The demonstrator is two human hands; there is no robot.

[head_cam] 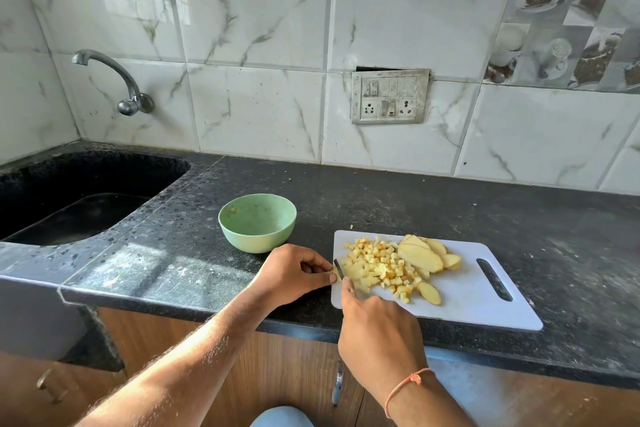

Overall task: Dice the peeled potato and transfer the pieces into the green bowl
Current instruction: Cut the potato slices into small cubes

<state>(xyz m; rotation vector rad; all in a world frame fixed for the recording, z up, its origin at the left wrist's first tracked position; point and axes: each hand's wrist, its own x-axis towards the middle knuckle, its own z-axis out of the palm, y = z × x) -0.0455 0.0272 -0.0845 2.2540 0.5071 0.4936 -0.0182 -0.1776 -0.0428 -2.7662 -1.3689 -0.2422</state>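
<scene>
Head cam: right hand (379, 319) fingers clamped on knife (338, 269), dice pile (381, 269) at 1 o'clock, left hand (294, 274) fingers pinching a potato bit, green bowl (258, 222) at 11.

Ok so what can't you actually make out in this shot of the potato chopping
Head view only:
- Knife: the right hand covers its handle, potato hides most of the blade.
- Left hand: its curled fingertips hide whatever they pinch at the cutting board edge.
- Green bowl: specks inside too small to identify.
- Sink: interior too dark.
</scene>
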